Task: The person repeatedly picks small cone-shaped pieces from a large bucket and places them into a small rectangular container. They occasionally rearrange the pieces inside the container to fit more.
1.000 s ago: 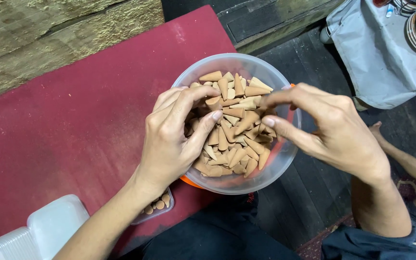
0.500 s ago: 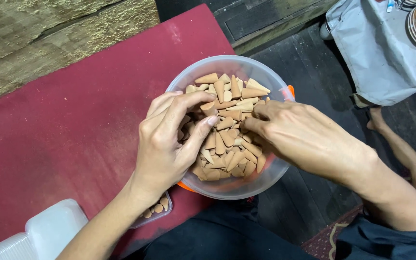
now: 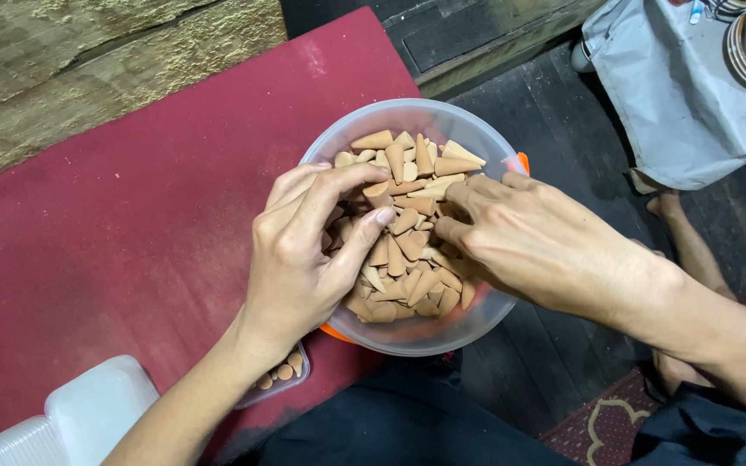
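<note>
Open red bench point(image 3: 131, 233): lying bare left of the clear bowl point(image 3: 477, 324), giving free passage up to the stone wall point(image 3: 88, 60). Near-left corner: white lidded containers point(image 3: 71, 418) and a small tray of cones point(image 3: 280, 377) blocking. Bowl mouth: both hands point(image 3: 304, 259) point(image 3: 528, 237) crowding it over the heaped cones point(image 3: 412, 164); grey bag point(image 3: 675, 95) standing far right.

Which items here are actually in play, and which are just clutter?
In play:
- left hand and right hand, both in the cones
- tan cones
- clear plastic bowl

Lying about:
- small tray of cones
- white lids
- grey bag
- red mat
</note>
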